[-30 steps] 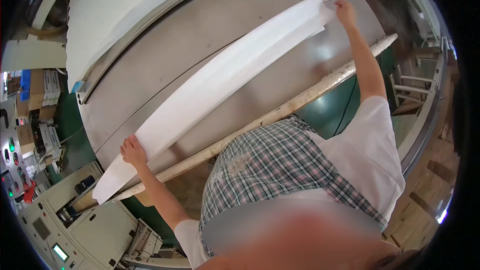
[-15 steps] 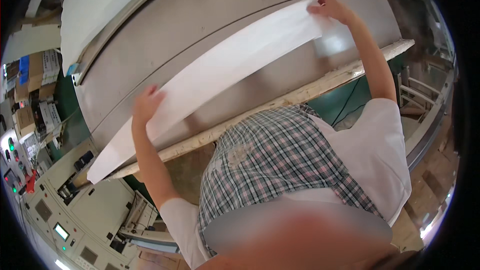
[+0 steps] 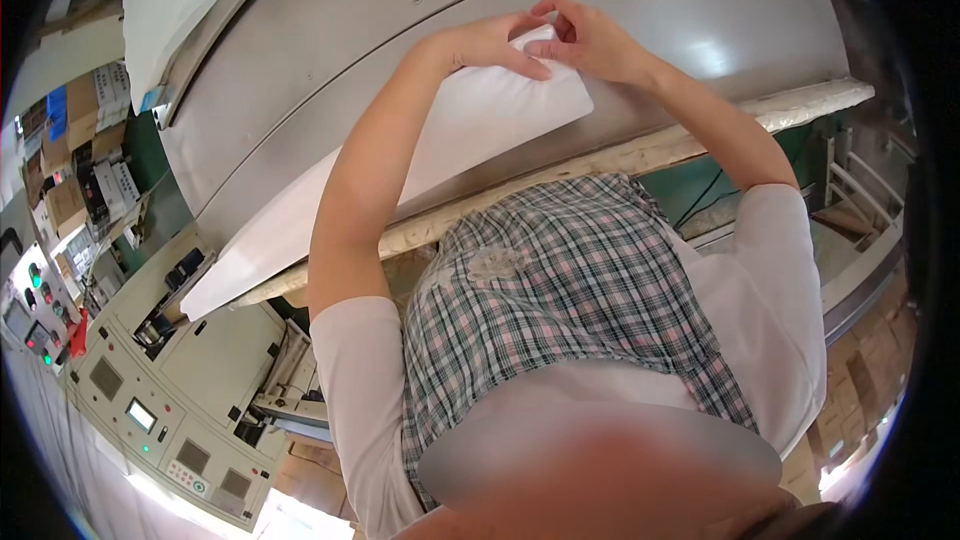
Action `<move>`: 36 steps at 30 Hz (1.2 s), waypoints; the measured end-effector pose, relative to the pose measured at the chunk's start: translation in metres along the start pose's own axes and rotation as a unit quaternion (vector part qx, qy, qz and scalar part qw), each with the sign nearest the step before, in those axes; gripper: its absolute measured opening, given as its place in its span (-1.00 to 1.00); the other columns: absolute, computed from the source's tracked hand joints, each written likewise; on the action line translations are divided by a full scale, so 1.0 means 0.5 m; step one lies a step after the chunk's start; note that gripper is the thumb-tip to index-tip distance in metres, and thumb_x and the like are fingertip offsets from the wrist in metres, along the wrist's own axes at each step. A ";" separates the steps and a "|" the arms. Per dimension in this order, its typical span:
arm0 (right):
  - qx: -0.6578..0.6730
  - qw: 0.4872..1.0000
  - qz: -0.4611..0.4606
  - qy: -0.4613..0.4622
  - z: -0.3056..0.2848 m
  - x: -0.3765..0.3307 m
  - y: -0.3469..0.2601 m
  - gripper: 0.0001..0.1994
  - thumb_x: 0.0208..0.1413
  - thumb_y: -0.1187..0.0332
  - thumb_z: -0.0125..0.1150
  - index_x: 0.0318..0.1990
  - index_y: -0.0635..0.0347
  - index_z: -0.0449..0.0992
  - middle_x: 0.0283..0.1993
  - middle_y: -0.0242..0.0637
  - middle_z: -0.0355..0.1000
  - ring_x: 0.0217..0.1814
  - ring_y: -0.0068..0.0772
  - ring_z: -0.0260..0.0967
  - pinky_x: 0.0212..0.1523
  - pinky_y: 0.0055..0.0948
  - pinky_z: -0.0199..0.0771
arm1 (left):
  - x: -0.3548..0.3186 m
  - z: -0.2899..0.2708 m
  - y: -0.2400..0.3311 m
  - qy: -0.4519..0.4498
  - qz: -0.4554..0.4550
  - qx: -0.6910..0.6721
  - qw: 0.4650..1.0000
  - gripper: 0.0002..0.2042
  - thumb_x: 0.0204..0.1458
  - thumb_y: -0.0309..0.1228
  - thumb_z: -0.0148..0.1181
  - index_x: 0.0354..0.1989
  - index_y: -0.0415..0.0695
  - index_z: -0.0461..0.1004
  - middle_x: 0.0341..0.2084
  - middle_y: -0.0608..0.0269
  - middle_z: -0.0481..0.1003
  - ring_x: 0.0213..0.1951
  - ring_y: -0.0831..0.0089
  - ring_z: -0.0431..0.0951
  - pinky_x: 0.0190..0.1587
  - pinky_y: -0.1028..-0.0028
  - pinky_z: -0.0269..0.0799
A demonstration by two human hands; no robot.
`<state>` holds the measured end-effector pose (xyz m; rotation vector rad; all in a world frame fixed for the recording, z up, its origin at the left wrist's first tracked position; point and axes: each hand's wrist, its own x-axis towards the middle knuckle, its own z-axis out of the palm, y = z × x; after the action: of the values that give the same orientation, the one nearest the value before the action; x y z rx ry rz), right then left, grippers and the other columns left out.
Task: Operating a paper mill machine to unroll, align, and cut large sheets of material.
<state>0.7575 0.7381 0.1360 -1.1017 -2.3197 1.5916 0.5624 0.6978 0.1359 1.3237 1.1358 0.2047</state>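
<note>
A long white strip of cloth [image 3: 440, 145] lies across the metal tabletop, from the lower left up to the middle. It looks like fabric, though its exact kind cannot be told. At its upper right end my left hand [image 3: 495, 48] grips the edge, thumb on top of the white material. Close beside it, nearly touching, my right hand [image 3: 600, 45] pinches the same end between thumb and curled fingers. A small corner of the strip stands up between the two hands.
The steel tabletop [image 3: 350, 100] has a seam and a padded, wrapped front edge [image 3: 690, 145] by my plaid apron [image 3: 570, 270]. A large white sheet [image 3: 180, 10] hangs at the upper left. Lower left stands a beige control cabinet [image 3: 190, 380]; cardboard boxes [image 3: 70, 200] are stacked behind.
My left hand has moved right and away from me along the strip to meet my right hand. My right hand has come left. The strip's right end now lies farther left.
</note>
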 end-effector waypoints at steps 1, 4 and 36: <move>0.025 1.000 -0.006 -0.008 0.003 0.003 0.001 -0.56 -0.04 0.21 0.17 -0.02 0.18 0.27 -0.43 -0.33 0.30 -0.44 -0.53 0.24 -0.41 -0.54 0.30 | -0.002 -0.008 0.004 -0.036 -0.021 -0.025 0.999 -0.20 -0.31 -0.18 0.31 0.17 -0.14 0.07 -0.03 0.17 0.31 -0.02 0.36 0.32 0.02 0.43 0.21; 0.331 0.932 0.146 -0.012 -0.020 -0.013 0.017 -0.66 0.02 0.27 0.09 -0.06 0.15 0.29 -0.37 -0.35 0.35 -0.40 -0.55 0.31 -0.39 -0.57 0.37 | -0.016 -0.029 -0.003 -0.060 -0.019 -0.072 0.995 -0.26 -0.28 -0.22 0.29 0.15 -0.09 0.12 -0.11 0.24 0.34 -0.09 0.43 0.34 -0.02 0.46 0.25; 0.063 0.969 0.193 -0.139 0.005 0.004 0.062 -0.80 0.09 0.28 -0.04 -0.41 0.26 0.36 -0.61 -0.23 0.40 -0.66 -0.47 0.37 -0.67 -0.59 0.36 | -0.269 0.045 -0.211 -0.006 -0.022 0.062 0.998 -0.25 -0.27 0.07 0.20 0.09 -0.13 0.21 -0.03 0.07 0.32 -0.01 0.27 0.32 -0.01 0.35 0.25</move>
<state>0.7703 0.7431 0.1078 -1.4507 -2.2169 2.1228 0.4646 0.5571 0.1159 1.4063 1.1811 0.0947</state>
